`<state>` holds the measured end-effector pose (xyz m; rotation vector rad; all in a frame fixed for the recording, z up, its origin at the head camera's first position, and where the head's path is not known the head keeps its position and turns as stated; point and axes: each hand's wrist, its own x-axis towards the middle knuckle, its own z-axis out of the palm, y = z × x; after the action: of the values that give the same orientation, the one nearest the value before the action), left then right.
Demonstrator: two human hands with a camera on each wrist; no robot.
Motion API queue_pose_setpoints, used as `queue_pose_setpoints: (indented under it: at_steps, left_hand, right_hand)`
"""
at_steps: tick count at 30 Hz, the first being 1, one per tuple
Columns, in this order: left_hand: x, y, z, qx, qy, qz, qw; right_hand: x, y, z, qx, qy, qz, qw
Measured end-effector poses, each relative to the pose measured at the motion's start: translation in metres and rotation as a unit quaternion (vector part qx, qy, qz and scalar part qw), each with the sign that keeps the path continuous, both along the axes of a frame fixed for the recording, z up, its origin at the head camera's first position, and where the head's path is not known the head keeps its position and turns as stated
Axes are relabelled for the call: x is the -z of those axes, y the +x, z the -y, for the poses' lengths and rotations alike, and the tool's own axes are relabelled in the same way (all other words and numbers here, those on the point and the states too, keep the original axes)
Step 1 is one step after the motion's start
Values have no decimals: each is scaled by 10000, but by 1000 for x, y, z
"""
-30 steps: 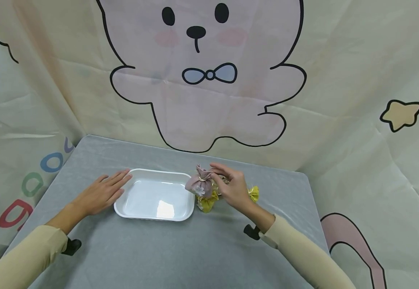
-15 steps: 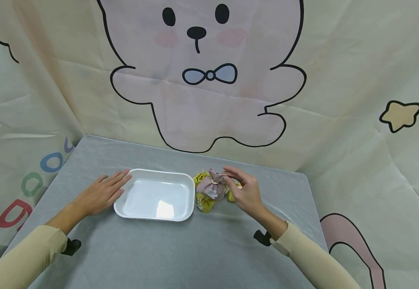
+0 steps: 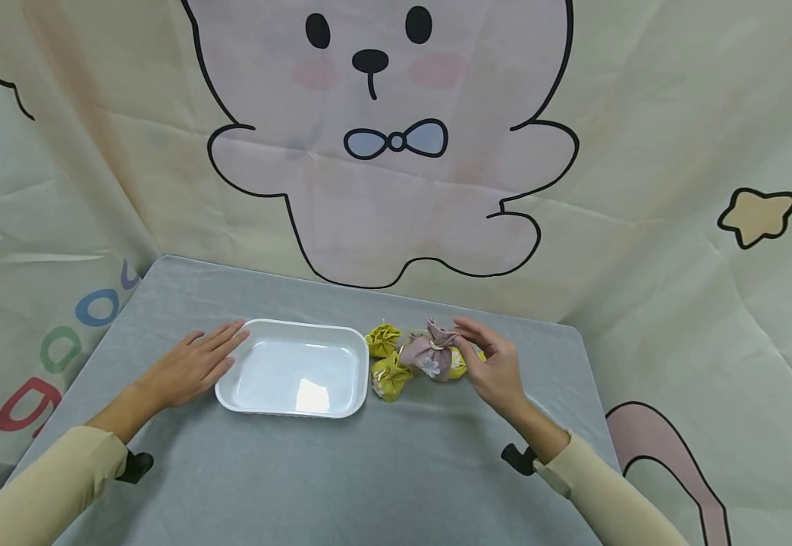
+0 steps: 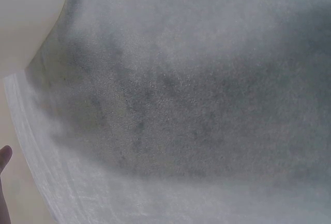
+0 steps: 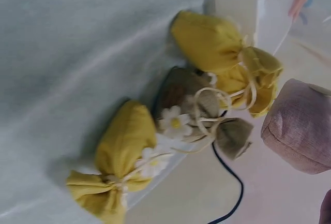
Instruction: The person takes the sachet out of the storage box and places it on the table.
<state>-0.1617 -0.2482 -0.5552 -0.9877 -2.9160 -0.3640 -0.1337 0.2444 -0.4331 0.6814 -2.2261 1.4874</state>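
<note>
My right hand (image 3: pixel 495 371) pinches the gathered neck of a mauve drawstring pouch (image 3: pixel 426 355) with a white flower on it. It hangs over a group of small pouches right of a white tray (image 3: pixel 292 415). Among them are yellow pouches (image 3: pixel 390 378), and the right wrist view also has a brown pouch (image 5: pixel 189 102) with a daisy. From the head, the mauve pouch mostly hides the brown one. My left hand (image 3: pixel 191 366) lies with straight fingers at the tray's left rim. The left wrist view catches only the tray's corner (image 4: pixel 31 22) and a fingertip.
Grey cloth covers the table (image 3: pixel 287 478). A printed curtain (image 3: pixel 396 227) with a bear and a star hangs close behind it and at both sides. On each wrist sits a black camera mount (image 3: pixel 519 459). The tray holds nothing but a light reflection.
My right hand has moved to the right with the mauve pouch, away from the tray's right rim, uncovering yellow pouches beside the tray. The left hand and the tray have stayed put.
</note>
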Motion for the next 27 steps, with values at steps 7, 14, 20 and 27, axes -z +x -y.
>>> queue_pose_setpoints:
  at_steps: [7,14,20,27]
  left_hand:
    - [0,0,0,24,22,-80,10000]
    - [1,0,0,-5,-22,-14,10000]
    - [2,-1,1,22,-49,-72,10000]
    - [3,-2,0,9,-24,-42,10000]
  right_hand:
    - [-11,12,-3,177,242,-4,9996]
    - [0,15,-6,279,603,-101,9977]
    - [12,15,-9,368,700,-18,9969]
    - [18,16,-12,500,660,49,9966]
